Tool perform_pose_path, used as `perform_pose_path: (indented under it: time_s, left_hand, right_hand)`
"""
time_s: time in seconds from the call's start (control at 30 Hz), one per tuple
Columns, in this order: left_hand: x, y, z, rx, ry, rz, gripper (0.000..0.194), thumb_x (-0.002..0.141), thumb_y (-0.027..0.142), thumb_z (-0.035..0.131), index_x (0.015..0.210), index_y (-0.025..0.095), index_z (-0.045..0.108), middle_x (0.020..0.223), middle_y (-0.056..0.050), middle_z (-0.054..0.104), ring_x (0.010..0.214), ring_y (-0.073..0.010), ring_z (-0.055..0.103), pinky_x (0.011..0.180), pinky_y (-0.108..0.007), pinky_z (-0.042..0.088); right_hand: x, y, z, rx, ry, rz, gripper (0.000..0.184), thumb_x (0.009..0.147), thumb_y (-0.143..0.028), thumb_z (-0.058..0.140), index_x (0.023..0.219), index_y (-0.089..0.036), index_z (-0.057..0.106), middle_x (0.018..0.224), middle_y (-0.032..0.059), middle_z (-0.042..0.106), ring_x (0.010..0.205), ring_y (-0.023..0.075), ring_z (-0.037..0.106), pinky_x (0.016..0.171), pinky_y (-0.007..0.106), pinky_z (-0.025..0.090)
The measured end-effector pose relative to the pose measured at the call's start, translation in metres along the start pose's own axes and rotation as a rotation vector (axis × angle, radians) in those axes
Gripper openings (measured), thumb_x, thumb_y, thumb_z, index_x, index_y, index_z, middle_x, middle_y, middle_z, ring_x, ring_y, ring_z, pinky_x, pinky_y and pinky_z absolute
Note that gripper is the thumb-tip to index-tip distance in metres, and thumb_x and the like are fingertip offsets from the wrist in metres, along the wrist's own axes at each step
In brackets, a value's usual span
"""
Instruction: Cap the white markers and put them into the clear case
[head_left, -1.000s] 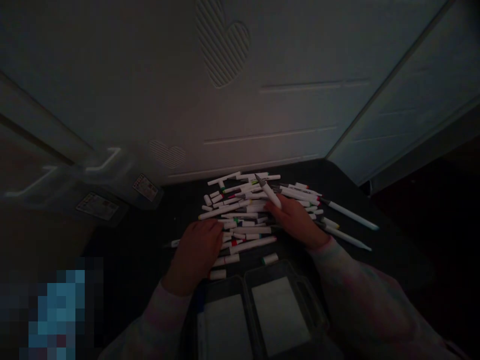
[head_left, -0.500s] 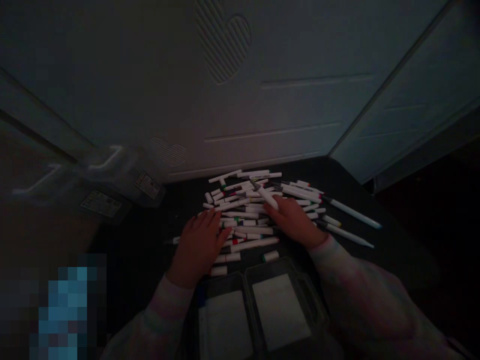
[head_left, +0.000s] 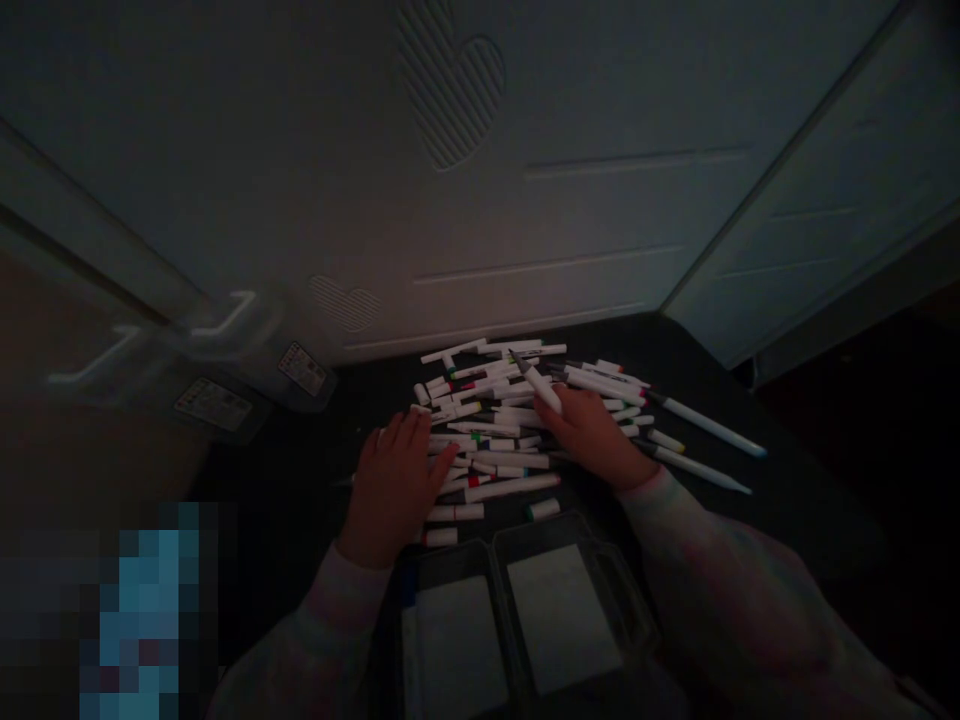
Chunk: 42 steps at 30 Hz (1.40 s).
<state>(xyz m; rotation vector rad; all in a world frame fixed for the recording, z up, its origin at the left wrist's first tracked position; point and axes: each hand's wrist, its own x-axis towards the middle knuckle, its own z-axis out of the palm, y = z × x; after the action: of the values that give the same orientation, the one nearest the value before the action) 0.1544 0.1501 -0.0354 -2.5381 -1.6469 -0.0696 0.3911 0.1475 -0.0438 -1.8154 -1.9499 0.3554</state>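
In the dim head view, a heap of white markers and loose caps (head_left: 517, 488) is spread over a dark surface. My right hand (head_left: 596, 440) is closed round a white marker (head_left: 543, 388), its dark grey tip end pointing up and left above the heap. My left hand (head_left: 390, 485) lies palm down over the heap's left side, fingers stretched out, covering some markers. Whether anything is beneath its palm is hidden. Close below both hands lies a clear plastic case (head_left: 630, 610) with pale inserts and one marker with a blue end (head_left: 409, 590).
Two clear cases with handles and labels (head_left: 214, 408) stand at the left. A pale panel with raised hearts (head_left: 450, 105) rises behind the heap. Several long markers (head_left: 705, 425) point out to the right. A blurred blue patch (head_left: 150, 610) fills the lower left.
My left hand has shifted slightly, its fingers now over a small white piece near the heap's left edge. The right hand still holds the marker, almost unmoved. The view has shifted a little.
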Motion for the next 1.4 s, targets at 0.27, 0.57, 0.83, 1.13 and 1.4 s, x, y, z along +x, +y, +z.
perform_pose_path:
  time_s: [0.27, 0.57, 0.83, 1.13, 1.4]
  left_hand:
    - [-0.001, 0.0, 0.002, -0.086, 0.009, 0.096, 0.048, 0.089, 0.043, 0.031, 0.121, 0.012, 0.05, 0.127, -0.012, 0.052, 0.119, -0.0272, 0.045, 0.097, -0.047, 0.035]
    - [0.001, 0.0, -0.002, -0.038, 0.044, 0.005, 0.047, 0.088, 0.041, 0.034, 0.115, 0.008, 0.053, 0.118, -0.015, 0.058, 0.109, -0.0289, 0.052, 0.09, -0.044, 0.041]
    - [0.001, 0.0, 0.0, -0.011, 0.052, 0.001, 0.048, 0.089, 0.041, 0.033, 0.117, 0.008, 0.052, 0.119, -0.015, 0.057, 0.11, -0.0286, 0.052, 0.091, -0.043, 0.042]
    - [0.0, -0.001, 0.001, -0.026, 0.034, 0.015, 0.046, 0.089, 0.039, 0.033, 0.12, 0.01, 0.05, 0.121, -0.013, 0.057, 0.112, -0.0291, 0.051, 0.092, -0.045, 0.041]
    - [0.0, 0.003, 0.002, -0.087, 0.041, 0.095, 0.048, 0.088, 0.041, 0.035, 0.123, 0.012, 0.048, 0.127, -0.013, 0.052, 0.119, -0.0298, 0.044, 0.096, -0.05, 0.036]
  right_hand:
    - [0.001, 0.002, 0.0, 0.022, 0.017, -0.02, 0.025, 0.088, -0.03, 0.036, 0.09, -0.016, 0.057, 0.086, 0.0078, 0.062, 0.079, 0.0194, 0.054, 0.073, 0.031, 0.034]
    - [0.002, 0.003, 0.001, 0.017, -0.018, -0.023, 0.025, 0.089, -0.031, 0.037, 0.093, -0.016, 0.056, 0.091, 0.0088, 0.062, 0.086, 0.0211, 0.054, 0.079, 0.033, 0.031]
    - [-0.001, -0.003, 0.004, 0.07, -0.069, -0.044, 0.023, 0.088, -0.028, 0.039, 0.095, -0.017, 0.057, 0.092, 0.0078, 0.063, 0.09, 0.0208, 0.053, 0.086, 0.036, 0.028]
    - [0.0, 0.006, -0.016, 0.266, 0.042, 0.075, 0.029, 0.086, -0.038, 0.038, 0.081, -0.016, 0.057, 0.08, 0.0055, 0.062, 0.074, 0.018, 0.053, 0.067, 0.028, 0.037]
    - [-0.003, 0.018, -0.033, 0.473, 0.054, 0.237, 0.028, 0.081, -0.036, 0.041, 0.074, -0.015, 0.058, 0.073, 0.0053, 0.062, 0.071, 0.0174, 0.057, 0.065, 0.028, 0.042]
